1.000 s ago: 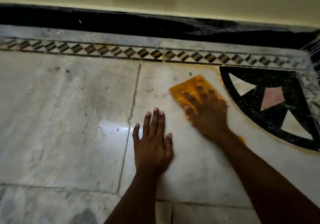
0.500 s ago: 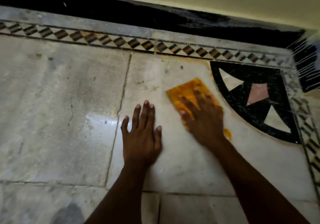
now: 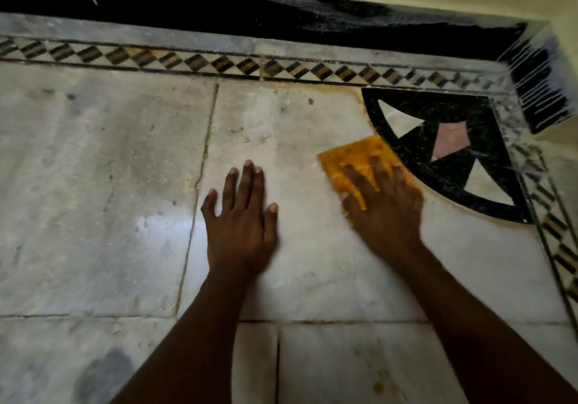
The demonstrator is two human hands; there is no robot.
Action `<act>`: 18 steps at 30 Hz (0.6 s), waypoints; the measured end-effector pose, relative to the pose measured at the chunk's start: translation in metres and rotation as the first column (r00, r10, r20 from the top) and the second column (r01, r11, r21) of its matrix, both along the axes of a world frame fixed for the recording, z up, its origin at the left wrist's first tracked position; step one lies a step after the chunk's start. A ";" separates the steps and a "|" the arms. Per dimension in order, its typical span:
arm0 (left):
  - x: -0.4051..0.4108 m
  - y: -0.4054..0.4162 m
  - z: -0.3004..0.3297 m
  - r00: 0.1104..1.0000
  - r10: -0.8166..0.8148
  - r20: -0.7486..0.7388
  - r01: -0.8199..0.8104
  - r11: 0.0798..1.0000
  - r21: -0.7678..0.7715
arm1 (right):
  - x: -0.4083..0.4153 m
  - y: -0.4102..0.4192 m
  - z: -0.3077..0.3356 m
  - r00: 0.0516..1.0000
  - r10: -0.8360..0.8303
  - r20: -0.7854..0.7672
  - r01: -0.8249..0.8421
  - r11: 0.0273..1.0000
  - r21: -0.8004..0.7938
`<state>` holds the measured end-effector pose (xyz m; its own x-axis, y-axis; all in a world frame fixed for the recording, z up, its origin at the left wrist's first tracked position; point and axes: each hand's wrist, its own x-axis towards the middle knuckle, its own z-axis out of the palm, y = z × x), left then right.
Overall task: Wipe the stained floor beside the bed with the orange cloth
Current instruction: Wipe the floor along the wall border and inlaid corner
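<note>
The orange cloth (image 3: pixel 353 159) lies flat on the pale marble floor (image 3: pixel 312 266), its far corner touching the black inlay. My right hand (image 3: pixel 383 206) presses down on it with fingers spread, covering its near half. My left hand (image 3: pixel 242 219) rests flat on the bare marble to the left of the cloth, fingers apart, holding nothing. Small dark specks and a yellowish stain (image 3: pixel 331 89) mark the tile beyond the cloth, near the border strip. No bed is in view.
A black quarter-circle inlay (image 3: pixel 438 115) with white and pink pieces fills the corner on the right. A diamond-pattern border strip (image 3: pixel 219 62) runs along the black skirting (image 3: pixel 219 12) and wall. Tile joints cross the floor; a glare patch lies left.
The cloth and my right hand have slid to the right, toward the black inlay. My left hand stays planted on the marble. The view has shifted, showing more of the room's corner.
</note>
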<state>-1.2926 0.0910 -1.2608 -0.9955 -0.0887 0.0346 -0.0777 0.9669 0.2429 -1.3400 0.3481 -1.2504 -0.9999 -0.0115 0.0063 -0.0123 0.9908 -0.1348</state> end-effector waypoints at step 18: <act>0.001 -0.003 0.001 0.999 -0.050 -0.002 0.050 0.999 -0.003 | -0.010 0.023 -0.001 0.913 -0.392 0.111 0.404 0.908 -0.114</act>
